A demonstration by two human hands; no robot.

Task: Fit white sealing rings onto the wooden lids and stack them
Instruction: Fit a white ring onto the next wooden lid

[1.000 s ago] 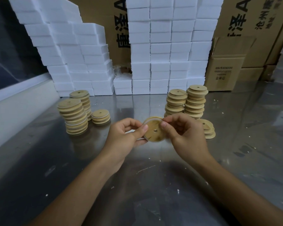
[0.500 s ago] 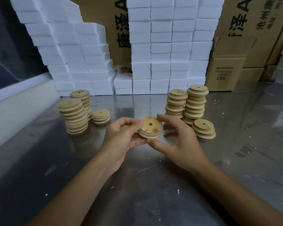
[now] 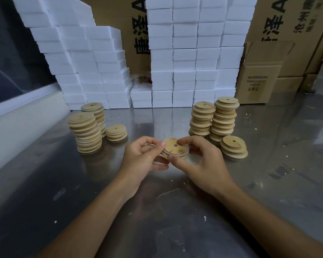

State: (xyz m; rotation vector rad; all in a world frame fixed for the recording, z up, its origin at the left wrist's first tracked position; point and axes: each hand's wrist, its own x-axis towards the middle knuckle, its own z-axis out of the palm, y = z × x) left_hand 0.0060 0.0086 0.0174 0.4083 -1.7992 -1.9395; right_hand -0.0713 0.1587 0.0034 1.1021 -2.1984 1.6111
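A round wooden lid [image 3: 174, 148] with a small centre hole is held between both hands above the metal table. A white sealing ring [image 3: 183, 154] runs round its edge. My left hand [image 3: 144, 161] pinches the lid's left rim with thumb and fingers curled. My right hand [image 3: 199, 161] pinches it from the right, thumb below, forefinger on top. Ringed lids stand in stacks at the left [image 3: 86, 133], with a short stack [image 3: 116, 132] beside them. Bare lids are stacked at the right [image 3: 224, 118], a low pile [image 3: 233, 149] in front.
The shiny metal table [image 3: 157, 211] carries white crumbs. White foam blocks [image 3: 185, 53] are piled high along the back, with cardboard boxes [image 3: 257, 81] behind and to the right. A pale wall ledge [image 3: 17, 116] borders the left side.
The lid has turned from edge-on to flat and now tilts toward me. Both hands have shifted their grip round its rim, and the white ring sits lower on the edge.
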